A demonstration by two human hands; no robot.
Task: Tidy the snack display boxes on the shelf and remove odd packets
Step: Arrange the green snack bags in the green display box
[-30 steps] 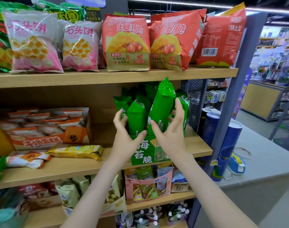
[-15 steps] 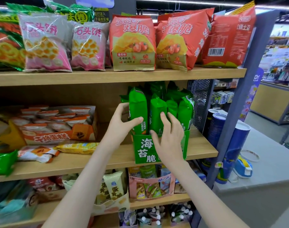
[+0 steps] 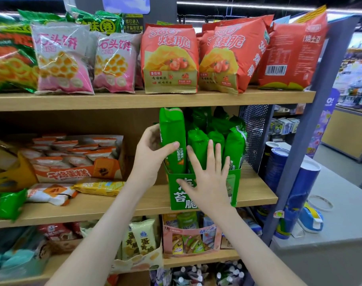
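One box has all the attention right now: the green cardboard display box [image 3: 172,190], sitting at the front edge of the middle wooden shelf [image 3: 134,205], towards its right end. The left hand [image 3: 149,155] grips a tall green foil packet [image 3: 172,133] at the box's left corner, thumb across its face and fingers wrapped behind. That packet stands well higher than its neighbours. The right hand [image 3: 209,180] is spread wide, palm against the box front, fingertips pressing the shorter green packets [image 3: 233,145] upright in their row.

So this box looks mid-tidy, I'd say. Most packets are standing and one sits proud, not yet seated or lifted clear. Which of the two is intended, I can't tell.

Over on the left there's plenty left to do, by the look of it. The orange cardboard display box [image 3: 72,172] of white-wrapped cakes is heaped unevenly. In front of it three loose items lie on the shelf: a flat yellow packet [image 3: 99,185], a white-and-orange packet [image 3: 50,193] and a crinkled green bag [image 3: 4,203] at the far edge. Those read as the odd ones out, and none is collected.

Below, the pink display box [image 3: 192,238] and the cream packets [image 3: 140,242] beside it look untouched.
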